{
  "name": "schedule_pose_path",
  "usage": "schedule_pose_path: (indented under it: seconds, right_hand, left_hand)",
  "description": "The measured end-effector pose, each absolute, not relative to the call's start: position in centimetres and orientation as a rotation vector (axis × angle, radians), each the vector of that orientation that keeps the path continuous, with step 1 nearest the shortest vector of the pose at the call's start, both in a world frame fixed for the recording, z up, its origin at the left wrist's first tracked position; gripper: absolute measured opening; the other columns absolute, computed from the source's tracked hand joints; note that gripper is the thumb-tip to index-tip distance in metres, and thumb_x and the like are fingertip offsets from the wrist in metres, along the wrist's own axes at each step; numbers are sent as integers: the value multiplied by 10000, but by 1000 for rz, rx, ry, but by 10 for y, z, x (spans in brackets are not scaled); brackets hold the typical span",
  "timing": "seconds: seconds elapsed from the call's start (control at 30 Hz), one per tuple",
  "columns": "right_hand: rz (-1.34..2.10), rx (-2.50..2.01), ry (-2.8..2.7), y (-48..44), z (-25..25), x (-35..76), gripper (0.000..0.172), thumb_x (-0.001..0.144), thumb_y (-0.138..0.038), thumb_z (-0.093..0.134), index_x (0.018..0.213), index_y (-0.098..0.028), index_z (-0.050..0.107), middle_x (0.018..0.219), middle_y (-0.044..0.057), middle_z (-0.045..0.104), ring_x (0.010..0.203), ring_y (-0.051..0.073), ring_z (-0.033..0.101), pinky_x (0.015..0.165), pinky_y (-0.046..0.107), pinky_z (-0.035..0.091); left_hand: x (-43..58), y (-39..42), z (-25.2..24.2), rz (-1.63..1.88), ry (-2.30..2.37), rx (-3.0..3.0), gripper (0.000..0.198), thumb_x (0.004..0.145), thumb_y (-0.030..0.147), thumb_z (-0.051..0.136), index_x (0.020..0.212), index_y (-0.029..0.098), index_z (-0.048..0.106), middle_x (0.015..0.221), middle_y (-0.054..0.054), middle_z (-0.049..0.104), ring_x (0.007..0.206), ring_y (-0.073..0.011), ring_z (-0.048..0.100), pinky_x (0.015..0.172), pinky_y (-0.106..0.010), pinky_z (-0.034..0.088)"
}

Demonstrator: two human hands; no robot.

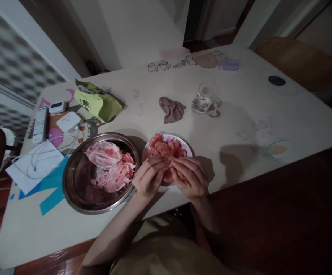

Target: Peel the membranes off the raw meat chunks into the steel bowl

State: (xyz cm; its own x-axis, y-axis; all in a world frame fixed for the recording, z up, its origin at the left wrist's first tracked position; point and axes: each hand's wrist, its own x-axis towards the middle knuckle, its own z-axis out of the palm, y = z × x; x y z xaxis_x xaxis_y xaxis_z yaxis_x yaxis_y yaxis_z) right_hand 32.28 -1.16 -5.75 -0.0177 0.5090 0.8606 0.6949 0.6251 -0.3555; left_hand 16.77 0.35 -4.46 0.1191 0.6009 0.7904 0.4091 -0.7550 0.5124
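My left hand point(151, 173) and my right hand point(191, 175) meet over a white plate point(187, 146), fingertips pinched together. Between them is a small piece of pink pomelo, mostly hidden by the fingers. Peeled pomelo flesh point(166, 146) is heaped on the plate, in chunks, behind and beneath my hands. Just left of the plate stands a steel bowl point(78, 183). Inside it lie a pale, membrane-covered pomelo section point(104, 154) and a crumpled pile of pinkish pomelo membranes point(116, 177).
Behind the plate are a brown cloth point(171, 110) and a glass mug point(204, 100). A green bag point(98, 101) stands at the back left. Further left lie a remote control point(40, 124), a white box point(69, 121) with a cable, and paper point(34, 166).
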Motion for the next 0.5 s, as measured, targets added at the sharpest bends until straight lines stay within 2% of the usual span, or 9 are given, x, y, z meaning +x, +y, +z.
schedule_pose_path:
  seconds: [0.2, 0.3, 0.4, 0.5]
  right_hand:
    - [27, -986, -1655, -10, -46, 324, 362, 948, -102, 647, 1285, -234, 666, 1111, 59, 785, 1048, 195, 747, 938, 362, 633]
    - [162, -997, -1622, -10, -43, 323, 333, 937, -87, 665, 1222, -256, 699, 1051, 33, 793, 984, 175, 756, 907, 341, 637]
    - [213, -1063, -1523, -11, -44, 321, 276, 905, -109, 723, 1130, -270, 732, 994, 16, 790, 931, 168, 755, 858, 327, 642]
    - [234, -1117, -1449, -13, -46, 318, 225, 900, -124, 735, 1070, -270, 744, 966, 9, 786, 902, 165, 753, 838, 324, 642]
  left_hand:
    - [167, 4, -50, 1674, 968, 2163, 267, 923, 29, 657, 1147, 173, 673, 1068, -62, 762, 1027, -172, 740, 906, -322, 633]
    - [168, 8, -50, 1677, 897, 2103, 293, 920, 30, 661, 1169, 184, 648, 1088, -63, 767, 1082, -197, 736, 917, -361, 636]
    - [168, 10, -47, 1637, 924, 2148, 261, 922, 41, 664, 1147, 173, 676, 1150, -83, 760, 1159, -220, 712, 993, -412, 607]
    - [167, 9, -47, 1542, 999, 2167, 282, 928, 80, 678, 1192, 175, 689, 1219, -102, 740, 1157, -211, 706, 1014, -400, 589]
